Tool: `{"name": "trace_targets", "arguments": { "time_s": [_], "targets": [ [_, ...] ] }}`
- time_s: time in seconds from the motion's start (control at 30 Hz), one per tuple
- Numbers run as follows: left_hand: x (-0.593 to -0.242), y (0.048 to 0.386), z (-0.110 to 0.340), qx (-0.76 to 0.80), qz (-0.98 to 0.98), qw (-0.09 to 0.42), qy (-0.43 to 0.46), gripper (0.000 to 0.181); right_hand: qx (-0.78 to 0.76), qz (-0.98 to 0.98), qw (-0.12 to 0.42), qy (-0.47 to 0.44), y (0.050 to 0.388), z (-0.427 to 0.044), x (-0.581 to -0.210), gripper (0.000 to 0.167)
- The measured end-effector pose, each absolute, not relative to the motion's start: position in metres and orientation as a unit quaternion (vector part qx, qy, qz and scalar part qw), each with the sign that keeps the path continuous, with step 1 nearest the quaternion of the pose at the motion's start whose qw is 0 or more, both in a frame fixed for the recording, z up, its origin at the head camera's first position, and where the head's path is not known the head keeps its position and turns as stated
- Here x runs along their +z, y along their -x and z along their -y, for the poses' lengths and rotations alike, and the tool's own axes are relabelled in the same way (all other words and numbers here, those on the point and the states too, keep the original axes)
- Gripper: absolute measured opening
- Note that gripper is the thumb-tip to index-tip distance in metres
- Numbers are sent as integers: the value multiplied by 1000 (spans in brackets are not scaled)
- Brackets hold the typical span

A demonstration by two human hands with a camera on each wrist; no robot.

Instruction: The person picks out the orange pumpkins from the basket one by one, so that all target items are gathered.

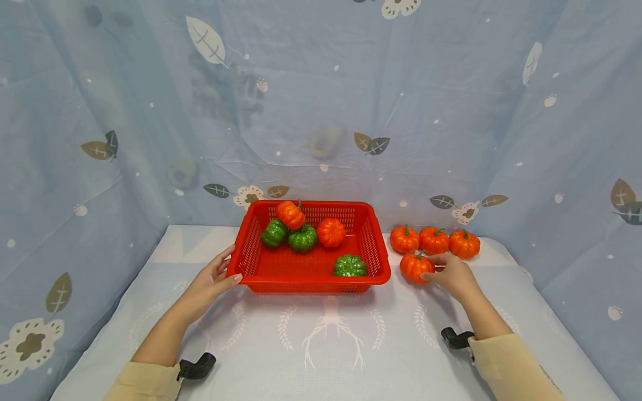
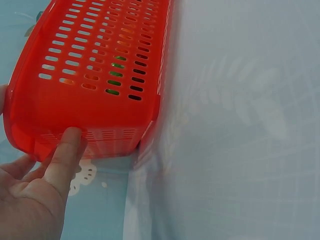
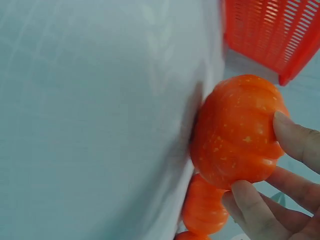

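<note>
A red slotted basket [image 1: 291, 280] stands on the table, holding two orange pumpkins and three green ones, one of them [image 1: 350, 265] near its front right corner. My left hand [image 1: 207, 287] grips the basket's left end, thumb at the front corner; in the left wrist view the hand [image 2: 37, 195] touches the basket wall [image 2: 95, 107]. To the right of the basket, my right hand [image 1: 455, 277] pinches an orange pumpkin [image 1: 414, 268] between thumb and fingers. The right wrist view shows that pumpkin [image 3: 237, 132] close up, with the fingers [image 3: 255, 207] against its side.
Three more orange pumpkins, the nearest to the basket [image 1: 404, 239], stand in a row behind the held one. A patterned cloth covers the table [image 1: 331, 356]. Blue curtains [image 1: 321, 111] hang behind and at both sides.
</note>
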State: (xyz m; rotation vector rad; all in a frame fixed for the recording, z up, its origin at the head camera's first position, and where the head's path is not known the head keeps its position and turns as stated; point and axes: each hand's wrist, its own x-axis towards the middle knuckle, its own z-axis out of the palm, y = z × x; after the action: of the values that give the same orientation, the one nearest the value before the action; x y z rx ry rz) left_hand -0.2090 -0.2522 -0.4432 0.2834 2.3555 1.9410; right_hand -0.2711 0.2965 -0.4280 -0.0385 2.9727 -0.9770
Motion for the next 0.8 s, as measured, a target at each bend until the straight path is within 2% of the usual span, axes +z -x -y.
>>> {"name": "trace_targets", "arguments": {
  "time_s": [0.57,0.8],
  "targets": [
    [-443,208,252,637,-764,38,-93,79,-315,-949,-15,19,284,-297,-443,57],
    [-443,209,253,639,-762,37,-97,79,-321,-947,3,17,284,-300,-438,59]
  ]
}}
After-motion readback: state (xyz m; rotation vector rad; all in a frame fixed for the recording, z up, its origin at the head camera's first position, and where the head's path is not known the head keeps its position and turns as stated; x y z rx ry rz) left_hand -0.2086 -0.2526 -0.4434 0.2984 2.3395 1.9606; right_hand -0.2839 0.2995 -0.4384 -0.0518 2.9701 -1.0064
